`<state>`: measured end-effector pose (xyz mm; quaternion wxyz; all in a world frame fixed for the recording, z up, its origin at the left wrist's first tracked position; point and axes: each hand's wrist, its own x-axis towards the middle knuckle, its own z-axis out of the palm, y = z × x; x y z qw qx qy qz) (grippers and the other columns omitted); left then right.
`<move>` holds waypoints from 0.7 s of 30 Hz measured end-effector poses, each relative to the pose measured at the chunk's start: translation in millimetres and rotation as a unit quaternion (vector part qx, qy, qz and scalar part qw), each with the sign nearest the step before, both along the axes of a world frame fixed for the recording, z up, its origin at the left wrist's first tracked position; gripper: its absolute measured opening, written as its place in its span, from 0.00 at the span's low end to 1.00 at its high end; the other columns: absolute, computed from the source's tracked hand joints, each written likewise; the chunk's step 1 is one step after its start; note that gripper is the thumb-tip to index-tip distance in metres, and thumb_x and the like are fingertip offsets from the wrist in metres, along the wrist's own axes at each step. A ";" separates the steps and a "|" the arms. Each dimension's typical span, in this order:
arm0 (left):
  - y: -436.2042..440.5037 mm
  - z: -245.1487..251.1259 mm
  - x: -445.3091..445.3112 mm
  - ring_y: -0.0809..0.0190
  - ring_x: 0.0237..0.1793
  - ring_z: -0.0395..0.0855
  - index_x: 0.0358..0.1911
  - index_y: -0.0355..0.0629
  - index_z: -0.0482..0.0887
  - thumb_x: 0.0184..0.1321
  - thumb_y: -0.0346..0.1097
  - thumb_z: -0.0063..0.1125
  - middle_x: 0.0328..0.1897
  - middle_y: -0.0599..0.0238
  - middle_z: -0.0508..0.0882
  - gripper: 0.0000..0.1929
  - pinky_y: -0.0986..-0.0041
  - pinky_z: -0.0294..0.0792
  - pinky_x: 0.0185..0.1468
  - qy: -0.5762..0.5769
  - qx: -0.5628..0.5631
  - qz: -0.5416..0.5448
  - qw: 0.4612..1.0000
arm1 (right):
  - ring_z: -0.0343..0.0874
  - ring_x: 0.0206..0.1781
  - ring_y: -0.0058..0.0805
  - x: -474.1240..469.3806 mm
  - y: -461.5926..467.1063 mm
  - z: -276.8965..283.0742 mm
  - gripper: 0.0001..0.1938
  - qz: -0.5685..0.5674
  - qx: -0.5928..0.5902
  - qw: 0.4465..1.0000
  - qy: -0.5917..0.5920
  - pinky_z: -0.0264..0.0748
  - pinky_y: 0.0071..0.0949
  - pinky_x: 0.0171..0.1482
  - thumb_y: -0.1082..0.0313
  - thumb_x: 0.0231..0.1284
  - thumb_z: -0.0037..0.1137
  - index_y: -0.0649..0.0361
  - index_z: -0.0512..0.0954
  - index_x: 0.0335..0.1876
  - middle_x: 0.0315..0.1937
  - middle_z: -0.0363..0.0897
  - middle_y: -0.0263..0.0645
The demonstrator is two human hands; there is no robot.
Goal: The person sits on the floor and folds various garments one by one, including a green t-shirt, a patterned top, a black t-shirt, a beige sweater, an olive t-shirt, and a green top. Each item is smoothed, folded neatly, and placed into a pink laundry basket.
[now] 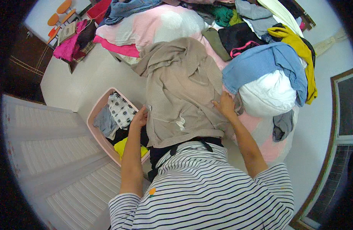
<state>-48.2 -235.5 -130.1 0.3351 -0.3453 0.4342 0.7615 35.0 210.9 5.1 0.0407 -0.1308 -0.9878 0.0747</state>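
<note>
A beige waffle-knit long-sleeved top (182, 95) is spread out before me, partly over the bed edge, its hem close to my waist. A small white label (180, 122) shows near that hem. My left hand (140, 117) holds the top's left side edge, its fingers partly hidden by the fabric. On the opposite side, my right hand (226, 105) rests against the cloth with thumb and fingers apart; whether it pinches the fabric is unclear. Just right of that hand lies a white rounded bundle (268, 95) with a blue denim garment (260, 63) draped over it.
A pink plastic basket (91, 126) with folded clothes stands on the floor at left, beside a louvred door (64, 149). Piled clothes, including a mustard garment (304, 63), cover the far side of the bed (251, 126). A grey cloth (283, 125) lies near its right edge.
</note>
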 end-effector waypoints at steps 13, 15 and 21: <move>-24.6 99.7 -25.3 0.50 0.55 0.78 0.52 0.38 0.80 0.60 0.42 0.62 0.54 0.56 0.82 0.20 0.54 0.70 0.60 0.109 0.096 0.180 0.973 | 0.78 0.49 0.27 -35.4 65.5 56.2 0.18 -0.095 -0.741 0.646 0.159 0.73 0.28 0.54 0.59 0.62 0.56 0.60 0.77 0.53 0.45 0.80 0.32; -49.7 142.2 -27.2 0.52 0.53 0.79 0.54 0.35 0.78 0.61 0.40 0.62 0.54 0.56 0.82 0.21 0.59 0.71 0.60 0.201 0.108 0.191 0.955 | 0.77 0.52 0.28 -41.4 93.6 94.7 0.20 -0.178 -0.760 0.610 0.135 0.73 0.30 0.56 0.60 0.65 0.54 0.62 0.74 0.58 0.52 0.78 0.38; -112.3 214.4 25.0 0.53 0.63 0.73 0.62 0.39 0.72 0.65 0.40 0.56 0.63 0.55 0.76 0.24 0.58 0.65 0.67 0.342 0.077 0.226 0.909 | 0.78 0.54 0.31 15.2 126.4 161.8 0.17 -0.009 -0.747 0.609 0.268 0.74 0.31 0.57 0.63 0.70 0.46 0.64 0.73 0.58 0.53 0.78 0.42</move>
